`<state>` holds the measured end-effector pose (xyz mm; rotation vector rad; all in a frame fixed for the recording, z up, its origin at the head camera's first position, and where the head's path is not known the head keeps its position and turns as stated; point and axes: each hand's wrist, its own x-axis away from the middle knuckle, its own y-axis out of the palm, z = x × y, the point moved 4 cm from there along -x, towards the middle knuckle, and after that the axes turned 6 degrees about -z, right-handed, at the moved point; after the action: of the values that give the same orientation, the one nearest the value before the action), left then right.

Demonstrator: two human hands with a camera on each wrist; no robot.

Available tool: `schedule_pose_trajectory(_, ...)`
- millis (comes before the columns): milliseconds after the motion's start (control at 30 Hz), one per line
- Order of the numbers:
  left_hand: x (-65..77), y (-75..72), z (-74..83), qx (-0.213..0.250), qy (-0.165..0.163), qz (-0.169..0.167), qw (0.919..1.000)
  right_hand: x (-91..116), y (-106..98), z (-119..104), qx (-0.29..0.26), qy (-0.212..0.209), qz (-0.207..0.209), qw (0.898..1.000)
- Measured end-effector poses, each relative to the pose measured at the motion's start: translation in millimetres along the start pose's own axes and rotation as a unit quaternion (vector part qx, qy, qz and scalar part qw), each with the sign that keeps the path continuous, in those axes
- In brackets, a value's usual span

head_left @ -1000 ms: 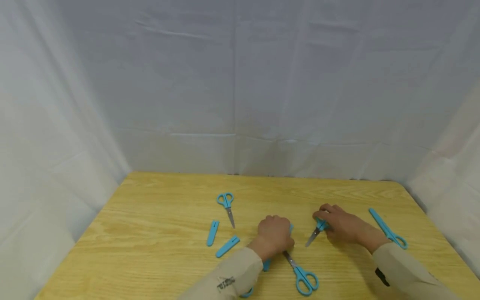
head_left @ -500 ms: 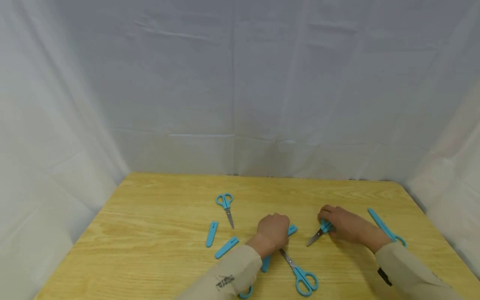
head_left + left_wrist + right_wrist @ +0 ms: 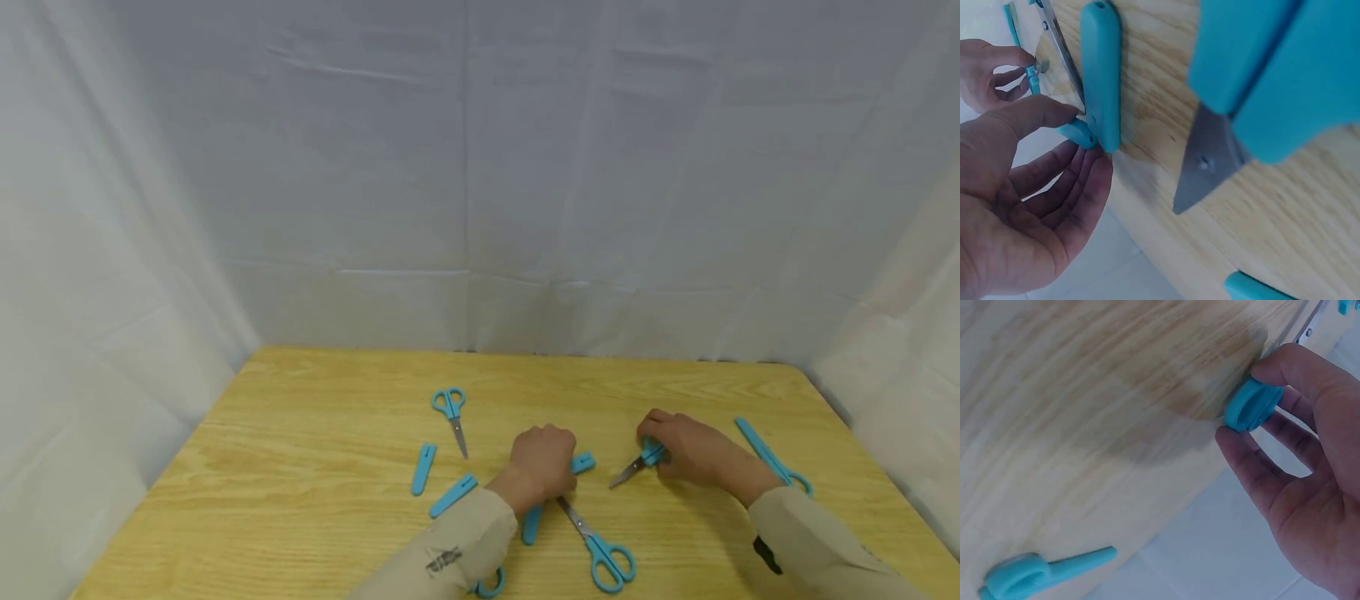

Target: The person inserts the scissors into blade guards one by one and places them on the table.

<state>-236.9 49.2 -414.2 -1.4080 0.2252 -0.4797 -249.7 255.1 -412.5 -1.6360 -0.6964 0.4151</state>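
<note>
A blue cover is pinched between the thumb and fingers of the left hand, around the middle of the wood-look table, with one end stuck out toward the right hand. Over there a pair of scissors is gripped by the handles, bare blades angled left and a bit toward the person. The hands are well apart, and a gap can be seen between the blade tip and the pinched cover.

Right by the left hand, a second pair is laid with its handles nearer the person, tips hidden by the hand. A loose cover is set just beside it; whether the pinched one is touched by it can't be told. A third pair is mostly blocked by the left sleeve.

Further left, another cover and one more cover are spread out, with an uncapped pair behind them. Off past the right hand, a capped pair is placed, handles partly hidden by the right sleeve.
</note>
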Motion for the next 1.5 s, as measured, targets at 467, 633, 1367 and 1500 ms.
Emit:
schedule_pose_trajectory(467,10.2,-27.3,-25.5,0.089,0.059,0.078,0.9913,19.7,-16.1,-4.8,-0.079,0.056,0.069,0.993)
schedule_pose_trajectory(633,17.3,-36.0,-31.2,0.109,0.101,0.106,0.9832,23.2,-23.5,-14.1,-0.085,0.059,0.096,0.990)
schedule_pose_trajectory(1367,40.6,-31.4,-51.7,0.147,0.111,0.110,0.9767,15.0,-34.7,-56.0,-0.089,0.104,0.110,0.984)
schedule_pose_trajectory(1500,42.9,-29.2,-52.7,0.146,0.105,0.105,0.9782,13.1,-30.5,-56.4,-0.092,0.112,0.112,0.983)
